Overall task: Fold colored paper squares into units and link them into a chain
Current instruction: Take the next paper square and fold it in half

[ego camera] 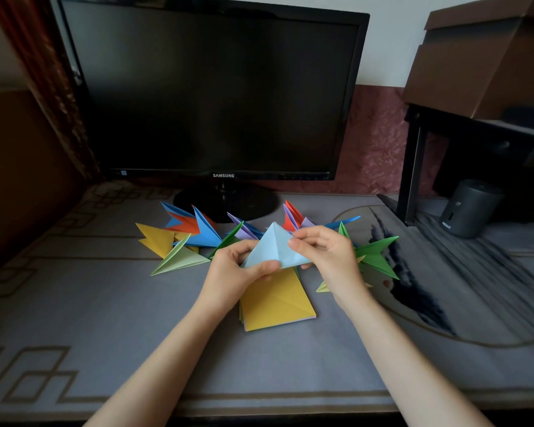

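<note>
A light blue paper, folded into a triangle, is held up above the desk between both hands. My left hand pinches its lower left corner with thumb on top. My right hand pinches its right edge with curled fingers. Under the hands lies a stack of paper squares with a yellow sheet on top. Behind it, a row of finished pointed units in yellow, orange, blue, pale green, purple and green spreads across the desk.
A black monitor on a round stand stands close behind the units. At the right are a dark shelf frame, a small grey cylinder device and a brown box. A grey patterned cloth covers the desk.
</note>
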